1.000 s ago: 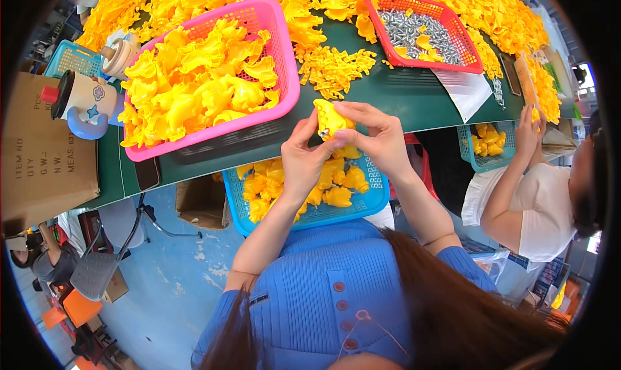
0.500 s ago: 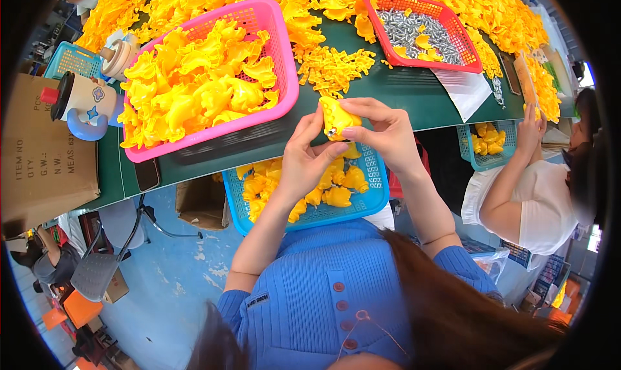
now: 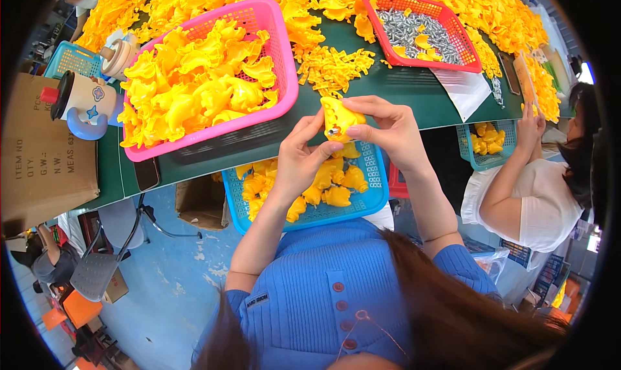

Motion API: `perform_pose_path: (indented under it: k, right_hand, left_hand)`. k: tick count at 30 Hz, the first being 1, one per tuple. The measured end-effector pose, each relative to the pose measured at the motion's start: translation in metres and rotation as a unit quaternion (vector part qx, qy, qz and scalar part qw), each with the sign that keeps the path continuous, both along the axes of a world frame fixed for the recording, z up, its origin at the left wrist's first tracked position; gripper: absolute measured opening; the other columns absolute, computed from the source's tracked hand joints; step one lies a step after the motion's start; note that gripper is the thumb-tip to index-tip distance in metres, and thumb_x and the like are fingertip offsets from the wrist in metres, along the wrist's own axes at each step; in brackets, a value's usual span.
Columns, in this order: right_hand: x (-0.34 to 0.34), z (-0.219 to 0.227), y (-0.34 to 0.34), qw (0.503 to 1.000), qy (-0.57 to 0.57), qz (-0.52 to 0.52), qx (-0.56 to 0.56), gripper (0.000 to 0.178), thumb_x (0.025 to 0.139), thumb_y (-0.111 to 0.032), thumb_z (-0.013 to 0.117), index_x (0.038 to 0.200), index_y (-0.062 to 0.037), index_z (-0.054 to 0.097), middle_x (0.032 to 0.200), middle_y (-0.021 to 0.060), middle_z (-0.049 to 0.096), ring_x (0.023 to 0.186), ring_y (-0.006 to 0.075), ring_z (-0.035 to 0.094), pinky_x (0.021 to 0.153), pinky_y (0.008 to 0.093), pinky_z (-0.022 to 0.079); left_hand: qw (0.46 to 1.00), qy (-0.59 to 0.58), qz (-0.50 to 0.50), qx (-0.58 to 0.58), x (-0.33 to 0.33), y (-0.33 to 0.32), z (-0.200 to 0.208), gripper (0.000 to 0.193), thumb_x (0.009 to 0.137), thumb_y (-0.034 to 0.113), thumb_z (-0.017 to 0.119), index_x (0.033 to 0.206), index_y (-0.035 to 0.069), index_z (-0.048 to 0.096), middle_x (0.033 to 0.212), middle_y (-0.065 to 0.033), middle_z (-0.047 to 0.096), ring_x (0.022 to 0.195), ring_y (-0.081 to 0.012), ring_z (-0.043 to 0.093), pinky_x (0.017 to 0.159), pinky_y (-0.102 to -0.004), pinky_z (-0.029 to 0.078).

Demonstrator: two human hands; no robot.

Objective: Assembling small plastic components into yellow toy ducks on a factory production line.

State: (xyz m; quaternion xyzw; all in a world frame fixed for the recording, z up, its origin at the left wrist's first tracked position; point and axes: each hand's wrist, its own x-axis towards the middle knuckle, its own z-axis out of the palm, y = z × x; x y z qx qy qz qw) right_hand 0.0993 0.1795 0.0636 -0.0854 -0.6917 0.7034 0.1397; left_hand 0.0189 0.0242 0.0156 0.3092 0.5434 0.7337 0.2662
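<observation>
Holding one yellow piece (image 3: 341, 121) between two hands, near the closest blue basket (image 3: 378, 204). Right hand (image 3: 390, 129) pinches its right side; left hand (image 3: 301, 153) touches its left edge, pinch can't tell. Counts: one pink basket (image 3: 291, 72), one red basket (image 3: 427, 65), three blue baskets; piled yellow parts (image 3: 335, 69) uncountable.
</observation>
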Motion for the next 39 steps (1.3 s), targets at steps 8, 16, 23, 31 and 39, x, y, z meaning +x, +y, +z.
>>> perform_pose_path:
  k: [8, 16, 23, 31, 39]
  right_hand:
    - [0.000, -0.008, -0.006, 0.998, 0.021, -0.016, -0.048, 0.037, 0.070, -0.003, 0.071, 0.105, 0.0020, 0.062, 0.103, 0.0128, 0.060, 0.101, 0.0178, 0.054, 0.091, 0.0287, 0.040]
    - [0.001, -0.007, -0.006, 0.998, 0.034, -0.025, -0.044, 0.035, 0.070, -0.002, 0.071, 0.104, 0.0022, 0.063, 0.104, 0.0132, 0.060, 0.100, 0.0179, 0.055, 0.090, 0.0286, 0.040]
    - [0.001, -0.006, -0.005, 0.999, 0.027, -0.012, -0.017, 0.036, 0.070, -0.006, 0.072, 0.104, 0.0003, 0.063, 0.103, 0.0132, 0.060, 0.099, 0.0174, 0.055, 0.090, 0.0285, 0.040]
    - [0.001, -0.005, -0.006, 1.000, 0.007, 0.006, -0.005, 0.037, 0.071, -0.001, 0.070, 0.106, 0.0023, 0.061, 0.110, 0.0147, 0.057, 0.104, 0.0199, 0.053, 0.093, 0.0299, 0.039]
    - [0.001, -0.012, -0.018, 0.997, 0.082, -0.009, 0.000, 0.036, 0.075, -0.002, 0.066, 0.111, 0.0015, 0.059, 0.114, 0.0155, 0.055, 0.108, 0.0215, 0.051, 0.096, 0.0311, 0.037]
  left_hand:
    - [1.000, -0.007, 0.004, -0.001, 0.000, 0.000, 0.000, 0.054, 0.079, 0.000, 0.063, 0.128, -0.005, 0.039, 0.112, -0.0082, 0.048, 0.103, -0.0133, 0.050, 0.083, -0.0243, 0.050]
    - [1.000, -0.010, -0.001, -0.001, -0.001, 0.000, 0.004, 0.054, 0.079, 0.001, 0.064, 0.128, -0.005, 0.040, 0.110, -0.0078, 0.049, 0.102, -0.0125, 0.050, 0.082, -0.0234, 0.050]
    - [1.000, -0.004, -0.004, -0.014, -0.003, -0.001, 0.004, 0.054, 0.079, 0.001, 0.064, 0.127, -0.004, 0.041, 0.109, -0.0075, 0.049, 0.100, -0.0118, 0.052, 0.080, -0.0225, 0.051]
    - [0.999, 0.023, 0.007, -0.031, -0.002, -0.002, 0.008, 0.054, 0.078, 0.001, 0.064, 0.127, -0.004, 0.041, 0.107, -0.0075, 0.050, 0.098, -0.0113, 0.052, 0.077, -0.0219, 0.052]
    - [0.997, 0.043, 0.046, -0.032, -0.001, -0.001, 0.014, 0.055, 0.075, 0.001, 0.068, 0.124, -0.004, 0.044, 0.103, -0.0067, 0.051, 0.094, -0.0113, 0.054, 0.077, -0.0230, 0.052]
